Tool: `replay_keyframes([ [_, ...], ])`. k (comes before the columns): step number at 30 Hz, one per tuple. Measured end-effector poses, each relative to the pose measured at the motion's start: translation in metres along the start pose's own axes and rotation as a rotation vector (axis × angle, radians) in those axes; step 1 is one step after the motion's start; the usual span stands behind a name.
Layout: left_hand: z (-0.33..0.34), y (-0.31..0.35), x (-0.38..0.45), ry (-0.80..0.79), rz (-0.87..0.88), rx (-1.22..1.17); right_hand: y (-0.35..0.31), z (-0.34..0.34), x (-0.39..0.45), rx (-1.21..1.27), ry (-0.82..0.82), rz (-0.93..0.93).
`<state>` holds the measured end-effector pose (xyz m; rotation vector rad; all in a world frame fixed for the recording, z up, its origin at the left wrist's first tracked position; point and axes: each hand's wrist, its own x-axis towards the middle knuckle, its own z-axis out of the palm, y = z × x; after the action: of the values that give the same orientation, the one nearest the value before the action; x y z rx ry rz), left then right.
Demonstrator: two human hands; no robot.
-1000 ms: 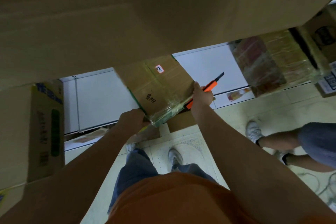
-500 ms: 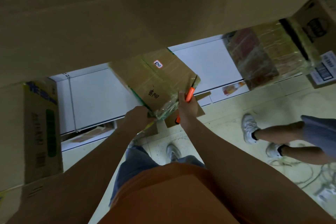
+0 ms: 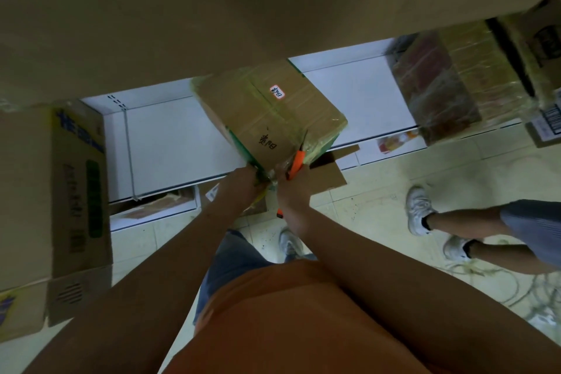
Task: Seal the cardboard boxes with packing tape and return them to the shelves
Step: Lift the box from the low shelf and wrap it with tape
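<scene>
A taped cardboard box (image 3: pixel 267 112) with handwriting and a small white label sits on the white shelf (image 3: pixel 170 143) ahead of me, one corner sticking out toward me. My left hand (image 3: pixel 239 185) grips that near corner, where loose clear tape hangs. My right hand (image 3: pixel 293 188) holds an orange utility knife (image 3: pixel 297 162), its blade against the tape on the box's near side. The two hands almost touch at the corner.
A large cardboard surface (image 3: pixel 273 3) fills the top of the view. A printed carton (image 3: pixel 73 191) stands at left, wrapped boxes (image 3: pixel 449 82) at right. A loose cardboard flap (image 3: pixel 331 173) lies under the box. Another person's legs (image 3: pixel 473 225) and cables (image 3: pixel 516 288) occupy the floor at right.
My right hand has slid left along the box's near edge with the knife, from the right corner to the near corner beside my left hand. The view has come closer to the box.
</scene>
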<state>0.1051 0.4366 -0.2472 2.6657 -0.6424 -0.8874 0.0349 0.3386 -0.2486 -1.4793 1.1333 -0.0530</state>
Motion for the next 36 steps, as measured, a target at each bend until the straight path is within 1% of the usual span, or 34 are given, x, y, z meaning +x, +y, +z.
replay_keyframes([
  [2,0.002,0.002,-0.002,0.022,-0.001,-0.031,-0.001,0.000,0.000,-0.020,-0.023,0.001],
  [8,0.008,-0.006,-0.003,0.011,-0.060,-0.133,-0.008,-0.008,0.010,-0.157,-0.111,0.011],
  [13,0.002,-0.016,-0.023,-0.022,-0.054,-0.293,-0.007,-0.011,0.012,-0.210,-0.112,-0.010],
  [16,0.008,-0.031,-0.029,0.045,0.052,-0.209,-0.010,-0.006,0.013,-0.198,-0.093,0.030],
  [17,0.009,-0.034,-0.030,0.038,0.054,-0.193,-0.011,-0.004,0.013,-0.198,-0.074,0.042],
  [22,-0.007,-0.035,-0.031,-0.091,0.037,-0.198,-0.014,0.000,0.012,-0.244,0.017,0.087],
  [25,-0.011,-0.039,-0.027,-0.261,0.090,-0.276,-0.014,0.002,0.009,-0.284,0.068,0.110],
  [26,-0.012,-0.041,-0.027,-0.303,0.104,-0.317,-0.013,0.002,0.008,-0.325,0.071,0.094],
  [29,-0.018,-0.047,-0.029,-0.343,0.125,-0.432,-0.008,0.000,-0.001,-0.443,0.067,0.006],
  [31,-0.022,-0.053,-0.031,-0.381,0.129,-0.476,-0.004,-0.005,-0.016,-0.468,0.112,-0.076],
  [33,-0.026,-0.058,-0.032,-0.385,0.113,-0.516,0.002,-0.011,-0.042,-0.495,0.167,-0.170],
  [36,-0.032,-0.061,-0.033,-0.400,0.092,-0.561,0.009,-0.017,-0.086,-0.582,0.181,-0.228],
])
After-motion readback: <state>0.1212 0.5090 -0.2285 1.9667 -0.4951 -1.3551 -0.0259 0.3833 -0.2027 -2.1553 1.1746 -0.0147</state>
